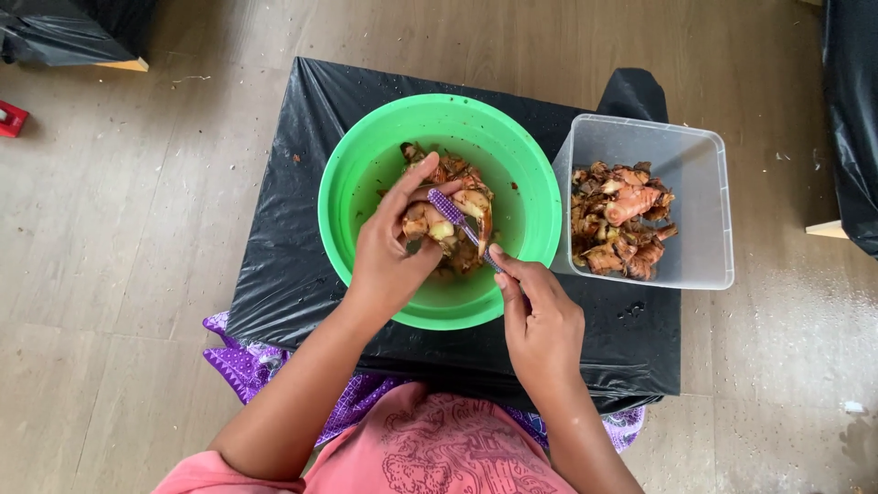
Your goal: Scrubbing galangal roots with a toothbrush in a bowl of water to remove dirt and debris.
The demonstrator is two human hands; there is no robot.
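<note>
My left hand [389, 252] grips a knobbly brown and pale root piece [430, 222] over a green plastic bowl [366, 160]. My right hand [540, 316] holds a purple brush [453, 212] by its handle, with the brush head pressed on the root. More root pieces and peel lie in the bowl [462, 174] under the hands.
A clear rectangular plastic tub [681, 146] with several reddish-brown roots [622, 220] stands right of the bowl. Both sit on a low table wrapped in black plastic [283, 247], on a wooden floor. Black-covered objects stand at the top left [64, 27] and right edge [851, 119].
</note>
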